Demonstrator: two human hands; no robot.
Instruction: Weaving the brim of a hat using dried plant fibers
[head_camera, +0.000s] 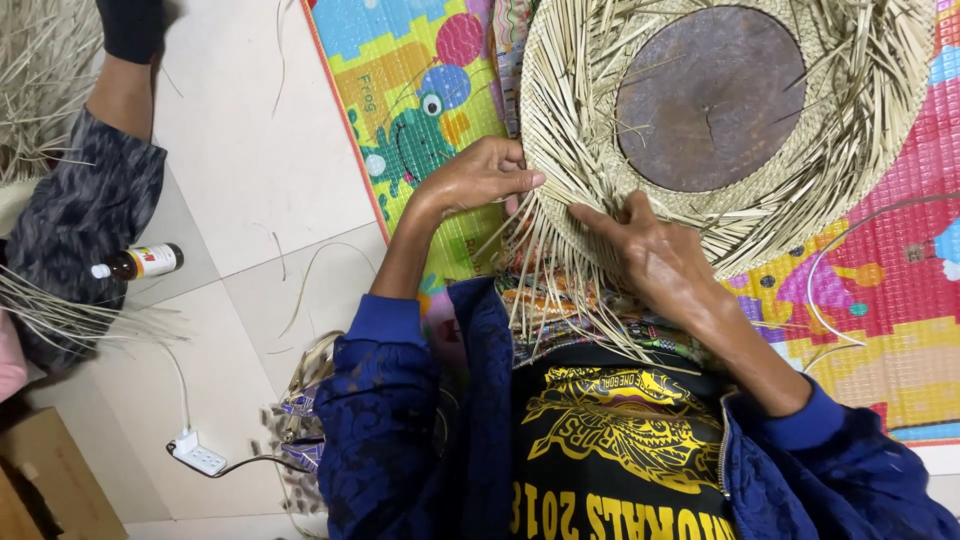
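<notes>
A half-woven straw hat (590, 110) lies over a round brown wooden block (708, 98), loose straw ends sticking out all round its brim. My left hand (480, 178) pinches straw strands at the brim's near left edge. My right hand (655, 252) rests on the brim's near edge, fingers pressing the weave and gripping strands. Loose strands (545, 290) hang down from the brim towards my lap. I wear a blue jacket over a black shirt with yellow print.
A colourful play mat (420, 90) lies under the hat on the pale tiled floor. At the left sits another person's leg (90, 200) beside a small brown bottle (140, 262) and bundles of straw (40, 70). A white plug with cable (198, 455) lies near my left side.
</notes>
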